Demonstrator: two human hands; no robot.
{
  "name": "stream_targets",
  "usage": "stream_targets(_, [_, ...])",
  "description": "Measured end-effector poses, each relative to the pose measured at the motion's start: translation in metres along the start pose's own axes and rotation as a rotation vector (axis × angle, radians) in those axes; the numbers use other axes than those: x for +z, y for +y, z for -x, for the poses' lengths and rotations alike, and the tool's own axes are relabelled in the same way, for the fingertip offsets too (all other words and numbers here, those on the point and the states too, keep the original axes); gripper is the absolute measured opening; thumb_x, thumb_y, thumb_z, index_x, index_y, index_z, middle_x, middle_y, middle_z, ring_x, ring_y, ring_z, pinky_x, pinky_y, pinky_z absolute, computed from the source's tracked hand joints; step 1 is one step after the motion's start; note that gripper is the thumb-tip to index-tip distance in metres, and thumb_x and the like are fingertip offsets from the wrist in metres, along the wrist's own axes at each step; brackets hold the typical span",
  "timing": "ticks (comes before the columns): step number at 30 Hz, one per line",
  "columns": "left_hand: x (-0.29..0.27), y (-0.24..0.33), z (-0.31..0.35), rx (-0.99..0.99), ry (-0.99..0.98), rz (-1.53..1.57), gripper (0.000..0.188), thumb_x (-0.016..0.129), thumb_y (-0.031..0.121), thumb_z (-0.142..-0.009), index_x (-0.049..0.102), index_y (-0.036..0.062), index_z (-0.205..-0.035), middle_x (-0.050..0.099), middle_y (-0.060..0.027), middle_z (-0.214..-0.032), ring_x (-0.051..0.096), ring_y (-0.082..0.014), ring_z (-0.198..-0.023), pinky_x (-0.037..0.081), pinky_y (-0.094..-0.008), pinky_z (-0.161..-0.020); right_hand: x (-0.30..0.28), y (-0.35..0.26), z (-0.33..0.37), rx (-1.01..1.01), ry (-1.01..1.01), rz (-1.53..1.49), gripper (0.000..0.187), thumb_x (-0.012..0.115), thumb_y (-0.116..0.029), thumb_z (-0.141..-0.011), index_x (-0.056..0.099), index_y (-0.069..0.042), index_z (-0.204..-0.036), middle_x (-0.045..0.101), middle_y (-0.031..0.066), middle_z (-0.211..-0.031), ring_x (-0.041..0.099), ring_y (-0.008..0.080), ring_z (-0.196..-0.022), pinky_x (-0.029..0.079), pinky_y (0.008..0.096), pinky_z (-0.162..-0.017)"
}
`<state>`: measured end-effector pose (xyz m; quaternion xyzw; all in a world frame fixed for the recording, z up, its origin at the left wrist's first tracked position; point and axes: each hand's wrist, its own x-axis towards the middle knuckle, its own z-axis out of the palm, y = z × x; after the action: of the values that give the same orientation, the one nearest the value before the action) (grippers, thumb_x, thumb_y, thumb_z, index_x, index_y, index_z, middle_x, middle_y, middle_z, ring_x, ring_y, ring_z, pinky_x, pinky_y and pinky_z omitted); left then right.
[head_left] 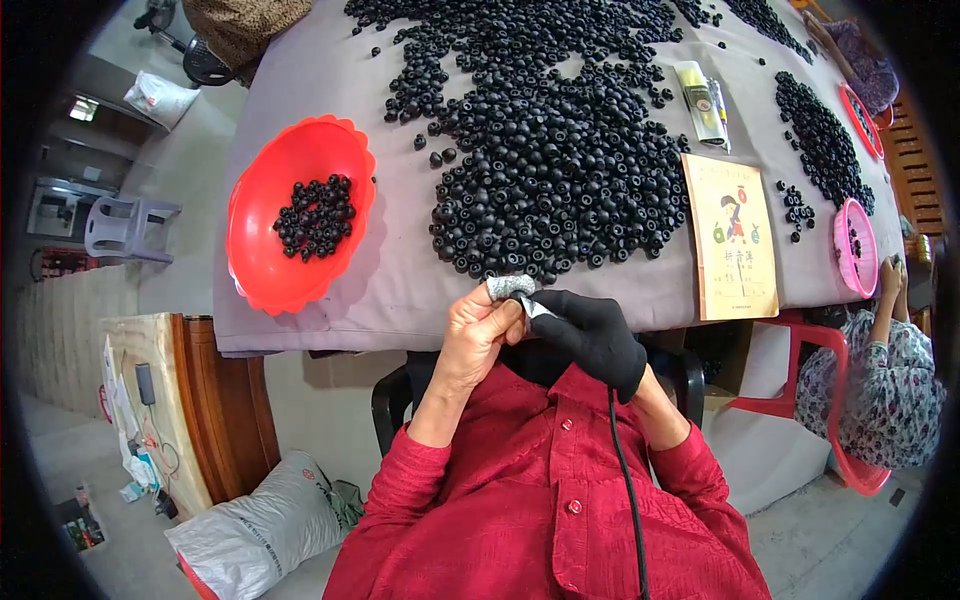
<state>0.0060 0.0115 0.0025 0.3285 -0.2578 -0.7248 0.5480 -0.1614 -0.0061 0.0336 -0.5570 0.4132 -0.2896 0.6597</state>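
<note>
Both my hands meet just in front of the table's near edge. My left hand [480, 330] is bare except for a grey knitted finger cover [510, 287] on one finger; its fingers are pinched around a small black piece [519, 297], mostly hidden. My right hand [597, 340] wears a black glove with a black cord hanging from the wrist. It grips a small pale, pointed, blade-like tool [537, 309] right against the left fingertips. Just beyond them spreads a large heap of small round black pieces with ring-shaped openings [560, 170].
A red scalloped bowl [262, 225] with some black pieces stands at left. To the right lie a yellow booklet [735, 270] and a clear packet [702, 105]. Farther right are a pink basket [855, 270], more black pieces [815, 130] and two other people. A white sack [265, 525] lies below left.
</note>
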Motion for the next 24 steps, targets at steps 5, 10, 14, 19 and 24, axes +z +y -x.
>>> stream_targets(5, [0.003, 0.003, 0.006, 0.015, 0.05, -0.06, 0.019, 0.054, 0.005, -0.086, 0.059, 0.0011, -0.104, 0.056, -0.0005, -0.069, 0.047, -0.0063, -0.056, 0.041, -0.0194, -0.055, 0.0, -0.001, 0.0, -0.041, 0.015, 0.1, 0.03, 0.057, -0.016, -0.085, 0.057, -0.001, -0.11, 0.064, 0.0054, -0.086, 0.055, 0.0067, -0.078, 0.047, 0.0238, -0.07])
stream_targets(10, [0.006, 0.054, 0.027, 0.322, 0.249, -0.485, 0.02, 0.054, 0.002, -0.084, 0.059, 0.001, -0.104, 0.055, -0.0002, -0.069, 0.048, -0.0055, -0.056, 0.04, -0.0192, -0.052, 0.0, -0.004, 0.003, -0.01, 0.024, 0.128, 0.031, 0.057, -0.016, -0.084, 0.056, 0.002, -0.11, 0.063, 0.0083, -0.091, 0.055, 0.0084, -0.083, 0.045, 0.0247, -0.074])
stream_targets(14, [-0.011, 0.132, 0.013, 0.623, 0.582, -0.813, 0.02, 0.054, 0.004, -0.084, 0.058, -0.0006, -0.104, 0.054, -0.0016, -0.067, 0.046, -0.005, -0.053, 0.038, -0.0183, -0.049, -0.002, -0.003, 0.002, -0.021, 0.041, 0.156, 0.031, 0.058, -0.016, -0.085, 0.056, 0.003, -0.109, 0.063, 0.0083, -0.095, 0.054, 0.0083, -0.086, 0.045, 0.0243, -0.077])
stream_targets(19, [-0.019, 0.149, 0.002, 0.663, 0.577, -1.084, 0.018, 0.057, 0.008, -0.085, 0.06, 0.0026, -0.101, 0.052, 0.0032, -0.068, 0.042, -0.0021, -0.052, 0.034, -0.0167, -0.045, -0.002, -0.005, 0.004, -0.029, 0.07, 0.152, 0.03, 0.057, -0.017, -0.085, 0.057, 0.003, -0.108, 0.063, 0.0077, -0.096, 0.054, 0.0081, -0.088, 0.044, 0.0241, -0.077])
stream_targets(24, [-0.021, 0.083, -0.006, 0.532, 0.367, -1.24, 0.021, 0.061, 0.001, -0.078, 0.06, 0.0004, -0.099, 0.043, 0.0044, -0.069, 0.04, -0.0033, -0.059, 0.033, -0.0186, -0.05, -0.003, -0.007, 0.004, 0.001, 0.063, 0.098, 0.033, 0.057, -0.017, -0.085, 0.055, 0.003, -0.112, 0.061, 0.0027, -0.095, 0.053, 0.0088, -0.084, 0.043, 0.0235, -0.077])
